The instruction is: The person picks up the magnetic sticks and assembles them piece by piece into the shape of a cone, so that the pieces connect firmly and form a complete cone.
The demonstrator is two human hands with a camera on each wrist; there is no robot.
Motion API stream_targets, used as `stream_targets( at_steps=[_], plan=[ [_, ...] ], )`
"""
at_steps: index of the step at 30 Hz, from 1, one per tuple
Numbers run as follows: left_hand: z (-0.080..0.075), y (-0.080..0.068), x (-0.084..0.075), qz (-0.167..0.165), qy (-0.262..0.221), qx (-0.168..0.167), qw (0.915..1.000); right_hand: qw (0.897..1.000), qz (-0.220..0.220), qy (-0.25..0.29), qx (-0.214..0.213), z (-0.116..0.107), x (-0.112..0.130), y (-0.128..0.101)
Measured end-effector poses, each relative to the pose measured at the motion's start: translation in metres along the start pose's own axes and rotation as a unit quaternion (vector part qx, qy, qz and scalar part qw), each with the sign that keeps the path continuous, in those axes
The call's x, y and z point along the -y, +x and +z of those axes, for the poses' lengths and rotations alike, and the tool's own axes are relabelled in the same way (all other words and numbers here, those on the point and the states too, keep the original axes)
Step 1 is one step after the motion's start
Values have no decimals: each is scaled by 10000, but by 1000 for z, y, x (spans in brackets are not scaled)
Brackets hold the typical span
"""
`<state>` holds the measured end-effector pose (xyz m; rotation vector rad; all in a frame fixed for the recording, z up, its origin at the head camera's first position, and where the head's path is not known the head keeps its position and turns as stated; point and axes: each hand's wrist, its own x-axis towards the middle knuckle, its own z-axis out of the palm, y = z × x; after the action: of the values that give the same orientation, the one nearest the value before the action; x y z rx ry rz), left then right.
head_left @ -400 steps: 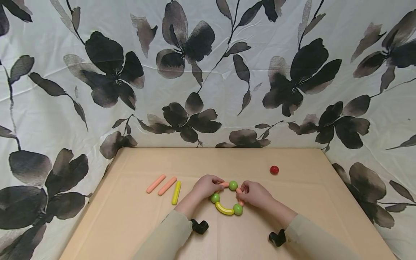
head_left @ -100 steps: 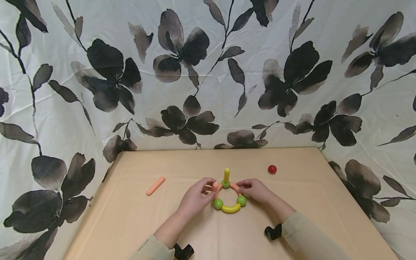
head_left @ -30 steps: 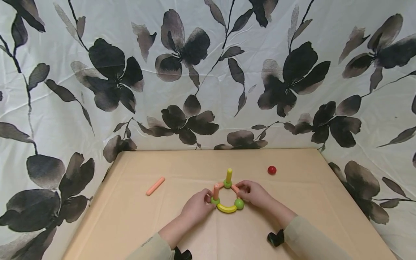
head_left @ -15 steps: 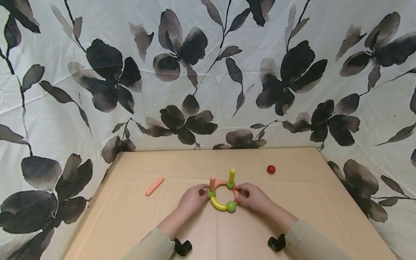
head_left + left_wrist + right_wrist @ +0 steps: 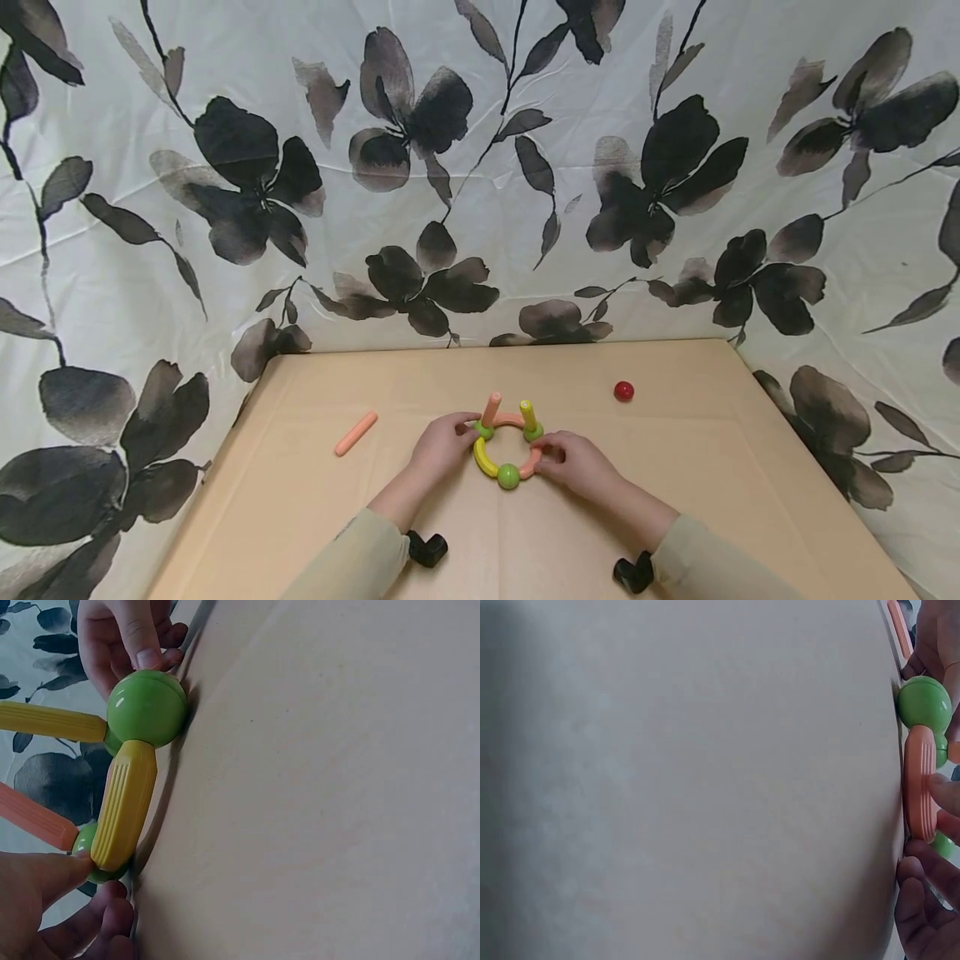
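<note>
A toy ring of three green balls and curved rods lies on the table, with one yellow curved rod and two orange ones. A straight orange rod stands on the back-left green ball, and a straight yellow rod rises from the back-right green ball. My left hand pinches the back-left ball, thumb and fingers around it in the left wrist view. On the right side, my right hand pinches an orange curved rod. Nearest me is the third green ball.
A loose orange rod lies on the table to the left. Farther back on the right sits a red ball. A floral cloth hangs behind the table's far edge.
Both straight rods, earlier flat on the table, now stand on the ring. Over the last second the hands have turned the ring clockwise, bringing the yellow curved rod from front to left.
</note>
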<state>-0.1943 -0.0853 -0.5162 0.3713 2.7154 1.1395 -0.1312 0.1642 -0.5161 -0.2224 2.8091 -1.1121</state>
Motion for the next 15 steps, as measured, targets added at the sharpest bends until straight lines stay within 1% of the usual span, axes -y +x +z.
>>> stream_targets(
  at_steps=[4,9,12,15],
  plan=[
    [1,1,2,-5,9,22,10000,9998,201,43,2,1,1,1],
    [-1,-2,2,-39,-40,-37,10000,9997,241,71,-1,1,1,2],
    [-7,-4,2,-119,-100,-119,9998,9997,222,67,8,1,0,3],
    [-17,-6,4,-231,-191,-162,9994,9998,159,68,-16,0,-2,3]
  ],
)
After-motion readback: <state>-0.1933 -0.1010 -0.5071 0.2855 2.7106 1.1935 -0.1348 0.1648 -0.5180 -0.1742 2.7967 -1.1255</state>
